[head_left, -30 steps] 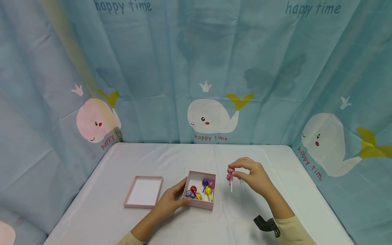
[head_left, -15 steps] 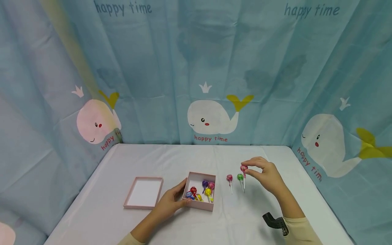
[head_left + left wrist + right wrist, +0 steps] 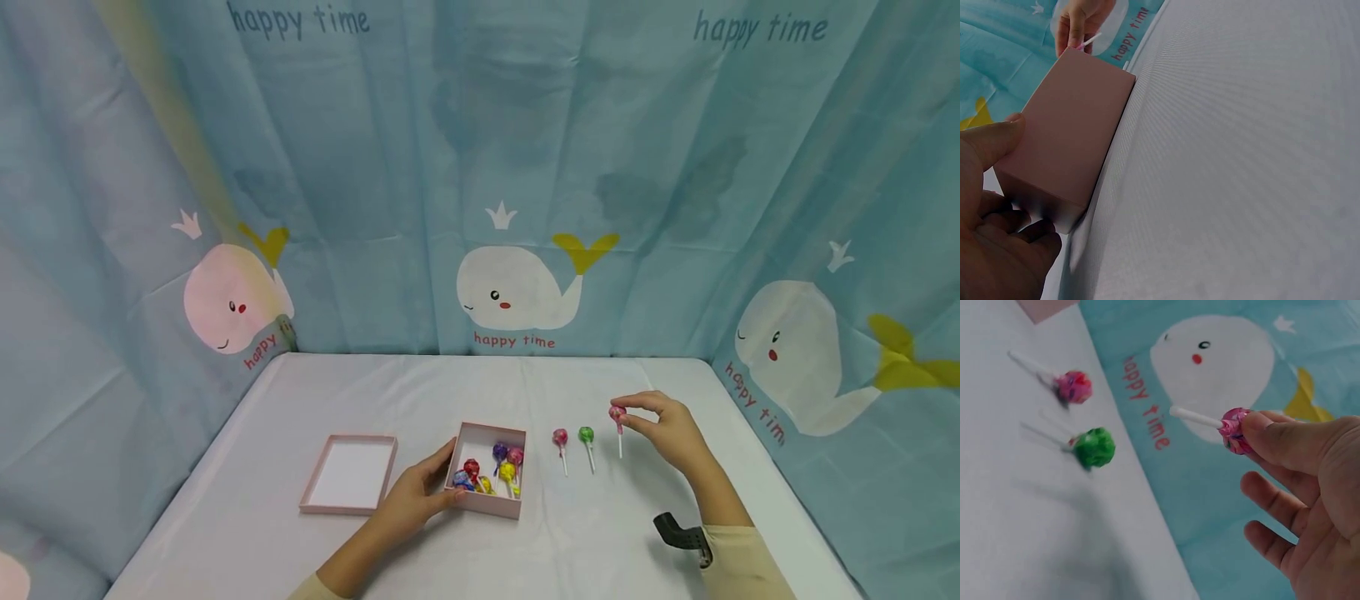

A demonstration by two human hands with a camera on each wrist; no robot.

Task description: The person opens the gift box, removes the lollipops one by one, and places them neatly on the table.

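My right hand (image 3: 667,429) pinches a pink lollipop (image 3: 1235,430) by its wrapped head between thumb and index finger, above the table, with the white stick pointing down in the head view. To its left, a green lollipop (image 3: 587,435) and another pink lollipop (image 3: 560,437) lie side by side on the cloth, a gap between them. My left hand (image 3: 414,493) grips the left side of an open pink box (image 3: 497,505), thumb on the front wall. Inside the box are several lollipops, among them a purple one (image 3: 500,452), a red one (image 3: 471,467) and a yellow one (image 3: 507,472).
A pink box lid (image 3: 348,473) lies inner side up left of the box. The white tablecloth (image 3: 450,383) spreads under everything. A blue curtain (image 3: 360,292) with whale prints stands behind and at both sides. A black strap piece (image 3: 678,533) sits by the right sleeve.
My right hand has moved to the right with the pink lollipop, passing from near the other pink one to beyond the green one. The left hand stays on the box.
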